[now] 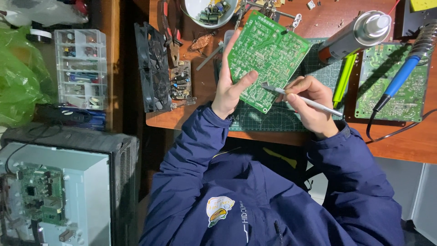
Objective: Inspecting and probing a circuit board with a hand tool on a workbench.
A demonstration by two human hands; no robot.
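Note:
My left hand (229, 86) holds a green circuit board (268, 57) by its left edge, tilted above a green cutting mat (314, 73). My right hand (309, 102) grips a thin silver tool (302, 100) like a pen. The tool's tip rests against the lower edge of the board. Both arms are in dark blue jacket sleeves.
A spray can (353, 36), a blue-handled soldering iron (400, 77) in its coil stand and a second green board (393, 84) lie at right. A small board (181, 81), black fan (152, 68), pliers and white bowl (209, 11) sit at left. Parts organiser (81, 68) and an opened device (50, 191) stand beside the desk.

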